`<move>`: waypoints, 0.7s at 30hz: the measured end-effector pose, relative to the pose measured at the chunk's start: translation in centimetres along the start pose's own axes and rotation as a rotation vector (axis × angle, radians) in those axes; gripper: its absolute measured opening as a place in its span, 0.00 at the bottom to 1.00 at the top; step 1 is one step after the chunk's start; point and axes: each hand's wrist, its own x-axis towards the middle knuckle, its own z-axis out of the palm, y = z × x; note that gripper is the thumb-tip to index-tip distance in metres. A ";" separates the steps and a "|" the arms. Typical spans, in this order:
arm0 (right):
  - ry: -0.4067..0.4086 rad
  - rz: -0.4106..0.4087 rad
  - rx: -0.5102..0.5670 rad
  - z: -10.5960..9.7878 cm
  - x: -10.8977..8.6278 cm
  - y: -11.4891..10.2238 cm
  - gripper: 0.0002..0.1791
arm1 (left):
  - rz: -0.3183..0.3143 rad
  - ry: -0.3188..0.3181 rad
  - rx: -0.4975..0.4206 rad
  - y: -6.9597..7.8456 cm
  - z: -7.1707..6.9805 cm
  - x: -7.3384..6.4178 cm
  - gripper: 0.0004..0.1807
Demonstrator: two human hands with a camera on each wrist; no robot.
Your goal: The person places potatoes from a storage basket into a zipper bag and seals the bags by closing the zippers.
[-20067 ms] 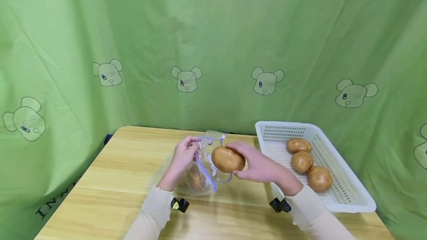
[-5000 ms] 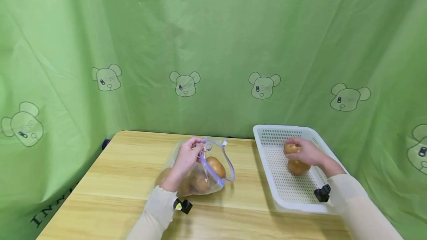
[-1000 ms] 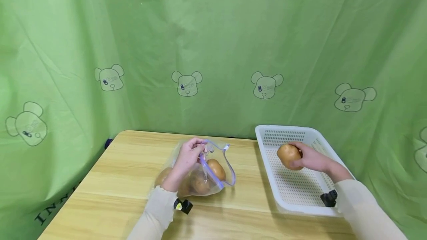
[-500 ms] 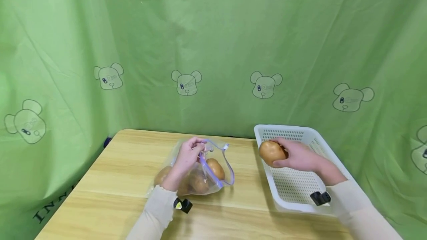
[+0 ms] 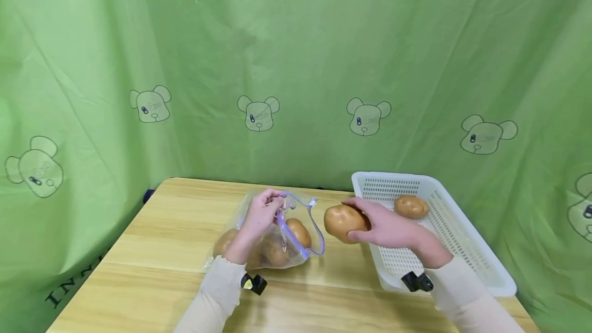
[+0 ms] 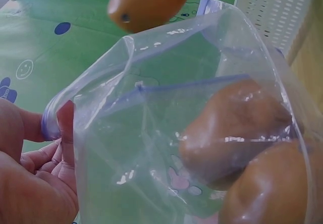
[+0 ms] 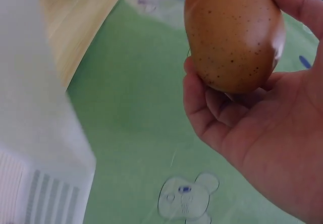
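Observation:
A clear zip bag [image 5: 296, 266] with a purple seal lies on the table, its mouth spread toward the right. Several brown potatoes [image 5: 276, 252] rest inside it. My left hand [image 5: 261, 215] pinches the bag's rim at the upper left of the mouth; the left wrist view shows the seal [image 6: 50, 118] between thumb and fingers. Between bag and basket, my right hand [image 5: 386, 225] grips a potato [image 5: 344, 223] in the air, just right of the bag's mouth. Dark specks dot that potato [image 7: 234, 37] in the right wrist view.
A white perforated basket [image 5: 481, 251] stands at the table's right, one potato [image 5: 411, 206] left in its far part. The wooden table [image 5: 162, 240] spreads to the left and front. Behind hangs a green curtain [image 5: 296, 55] with bear prints.
Over the last second my right hand has carried the potato left, out over the basket's edge toward the bag. Earlier potatoes moved from basket to bag. The left hand keeps its hold.

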 end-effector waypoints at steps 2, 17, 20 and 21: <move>-0.012 -0.028 0.041 0.3 0.4 -0.5 0.36 | -0.003 0.004 -0.001 0.1 0.0 0.0 0.11; -0.020 -0.105 0.272 3.9 2.8 -2.9 0.32 | -0.001 -0.012 -0.020 0.3 0.3 0.1 0.13; 0.005 -0.082 0.240 4.3 3.0 -3.1 0.34 | 0.007 -0.017 -0.024 0.4 0.4 0.0 0.12; 0.013 -0.074 0.233 4.4 3.1 -3.2 0.34 | 0.011 -0.018 -0.024 0.4 0.4 0.0 0.12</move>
